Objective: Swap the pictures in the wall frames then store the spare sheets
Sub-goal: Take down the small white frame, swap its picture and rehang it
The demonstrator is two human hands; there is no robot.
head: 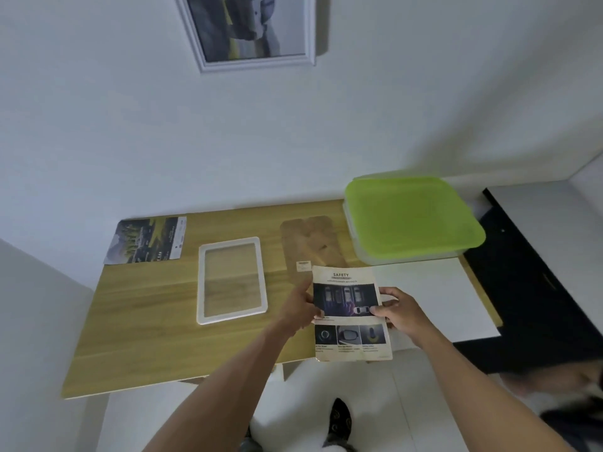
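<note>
I hold a printed "SAFETY" sheet [350, 316] with car pictures over the table's front right part. My left hand [301, 308] pinches its left edge and my right hand [399, 309] grips its right edge. An empty white picture frame [232, 280] lies flat on the wooden table [146, 321], left of the sheet. A brown backing board [311, 243] lies beyond the sheet. A landscape print [148, 239] rests at the table's back left. A framed picture [244, 27] hangs on the wall above.
A clear storage box with a green lid [412, 220] stands at the table's back right. A white sheet [434, 298] lies under it toward the right edge. A dark cabinet [535, 272] is to the right. My foot [339, 422] shows below the table.
</note>
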